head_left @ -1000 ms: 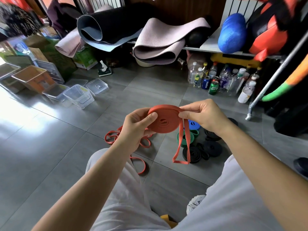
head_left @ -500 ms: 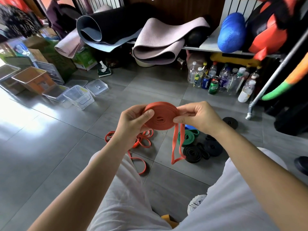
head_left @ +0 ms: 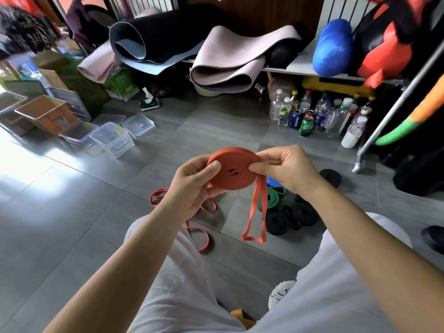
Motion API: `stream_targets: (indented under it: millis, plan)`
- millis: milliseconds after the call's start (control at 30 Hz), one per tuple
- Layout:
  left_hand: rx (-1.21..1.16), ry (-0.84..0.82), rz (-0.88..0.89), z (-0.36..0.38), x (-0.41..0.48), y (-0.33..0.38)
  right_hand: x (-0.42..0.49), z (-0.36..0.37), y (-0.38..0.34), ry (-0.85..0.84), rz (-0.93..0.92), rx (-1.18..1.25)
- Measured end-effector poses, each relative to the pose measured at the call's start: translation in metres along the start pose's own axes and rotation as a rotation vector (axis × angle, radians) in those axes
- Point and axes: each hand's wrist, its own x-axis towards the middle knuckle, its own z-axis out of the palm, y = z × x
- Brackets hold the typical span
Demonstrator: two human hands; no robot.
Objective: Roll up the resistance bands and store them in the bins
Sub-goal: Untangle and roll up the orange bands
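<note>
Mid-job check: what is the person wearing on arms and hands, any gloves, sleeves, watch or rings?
Nothing shows. The left hand and right hand are bare: no gloves, rings or watch in view. Both forearms are uncovered to the frame edge, so no sleeve is visible.

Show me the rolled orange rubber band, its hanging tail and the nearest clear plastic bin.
Rolled orange rubber band [head_left: 234, 173]: head view, coil's flat face.
Hanging orange tail [head_left: 261, 192]: head view, upper strands.
Nearest clear plastic bin [head_left: 115, 146]: head view, front wall.
</note>
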Motion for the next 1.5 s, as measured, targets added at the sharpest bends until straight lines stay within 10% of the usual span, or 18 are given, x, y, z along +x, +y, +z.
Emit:
stream_targets:
  millis: [300, 633, 1233, 1500]
  plan:
    - [0.290, 0.055, 0.074, 0.004, 0.006, 0.016, 0.000, 0.000, 0.001, 0.001, 0.025, -0.012]
    - [1.261, -0.111, 0.297, 0.013, 0.016, 0.029, 0.002, -0.001, 0.000, -0.041, 0.059, -0.110]
    - [0.243, 0.162, 0.074, 0.002, -0.001, 0.007, -0.007, 0.010, 0.007, 0.108, 0.063, 0.122]
    - [1.126, -0.086, 0.275, 0.005, 0.008, 0.030, -0.005, 0.008, 0.006, -0.036, 0.115, -0.120]
